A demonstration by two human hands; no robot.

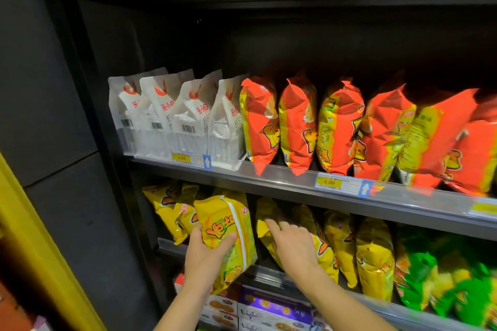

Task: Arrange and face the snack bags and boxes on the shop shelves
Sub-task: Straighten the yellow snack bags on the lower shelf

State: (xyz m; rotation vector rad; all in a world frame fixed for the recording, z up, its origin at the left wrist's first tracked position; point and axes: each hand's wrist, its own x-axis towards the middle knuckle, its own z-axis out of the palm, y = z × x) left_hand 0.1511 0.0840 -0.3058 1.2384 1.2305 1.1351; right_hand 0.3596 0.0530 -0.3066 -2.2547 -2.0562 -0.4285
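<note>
My left hand [205, 255] grips a yellow snack bag [228, 234] by its lower left, holding it in front of the lower shelf. My right hand [293, 243] reaches in with straight fingers and touches another yellow snack bag [265, 219] standing on that shelf. More yellow bags [373, 258] stand in a row to the right, and two others [166, 207] lean at the far left behind the held bag.
The shelf above carries white bags [172, 115] on the left and red-orange bags [336, 126] on the right, with price tags [329, 183] on its rail. Green bags [419, 274] sit at the lower right. Boxes [269, 309] fill the shelf below. A dark side panel [67, 115] bounds the left.
</note>
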